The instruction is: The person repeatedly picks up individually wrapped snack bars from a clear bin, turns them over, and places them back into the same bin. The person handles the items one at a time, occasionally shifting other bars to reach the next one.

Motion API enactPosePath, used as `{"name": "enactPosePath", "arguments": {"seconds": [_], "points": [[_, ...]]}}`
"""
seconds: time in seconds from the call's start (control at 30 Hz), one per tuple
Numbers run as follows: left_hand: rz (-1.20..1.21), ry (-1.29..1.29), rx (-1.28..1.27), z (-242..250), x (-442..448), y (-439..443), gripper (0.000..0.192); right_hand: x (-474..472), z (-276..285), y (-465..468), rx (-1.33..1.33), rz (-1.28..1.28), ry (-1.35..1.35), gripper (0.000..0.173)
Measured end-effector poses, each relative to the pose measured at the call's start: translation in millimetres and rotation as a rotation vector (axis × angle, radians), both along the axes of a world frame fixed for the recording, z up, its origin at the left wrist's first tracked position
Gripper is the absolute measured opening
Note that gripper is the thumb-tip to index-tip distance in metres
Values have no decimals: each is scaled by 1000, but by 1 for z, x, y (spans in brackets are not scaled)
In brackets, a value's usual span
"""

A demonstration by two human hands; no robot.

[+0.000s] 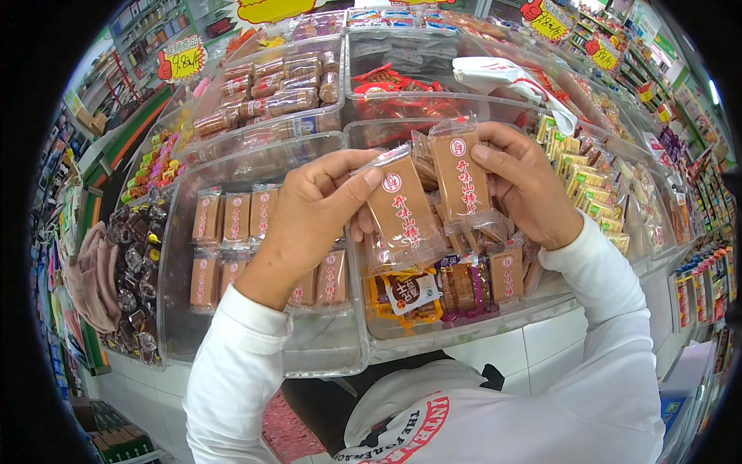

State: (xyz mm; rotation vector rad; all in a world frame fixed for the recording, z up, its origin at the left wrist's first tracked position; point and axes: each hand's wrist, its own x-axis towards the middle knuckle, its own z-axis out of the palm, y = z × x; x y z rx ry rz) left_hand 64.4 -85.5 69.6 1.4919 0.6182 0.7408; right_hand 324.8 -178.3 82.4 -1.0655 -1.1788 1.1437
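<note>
My left hand (324,203) grips a flat brown snack packet (406,211) in clear wrap with red writing, thumb across its upper left corner. A matching brown packet (461,174) is pinched by its right edge in my right hand (522,174). Both are held up, tilted, over a clear plastic bin (429,333). More brown packets lie loose in that bin, among them one at its right side (507,272). Two different snack packs, one yellow (408,296) and one purple (466,287), sit at its front. In the neighbouring left bin (324,354), brown packets (236,217) stand in rows, partly behind my left arm.
Bins of rolled snacks (290,81), red-wrapped snacks (394,87) and yellow packets (585,180) surround these two. A white plastic bag (510,81) lies across bin edges at back right. Dark wrapped sweets (136,278) and a pinkish cloth (93,278) are at left.
</note>
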Motion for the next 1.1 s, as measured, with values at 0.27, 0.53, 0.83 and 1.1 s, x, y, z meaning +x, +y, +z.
{"name": "enactPosePath", "arguments": {"seconds": [0.27,0.53,0.83,1.1], "points": [[-61,-30,-56,-4,3,-2,33,-23,0,-5,-33,70,-69,35],[-153,25,-62,2,2,-8,31,-16,-5,-5,-195,244,-245,30],[-60,245,726,-6,5,-14,25,-23,-12,-4,-63,75,88,38],[15,181,738,-10,5,-20,26,-24,-4,-4,-7,121,-130,53]]}}
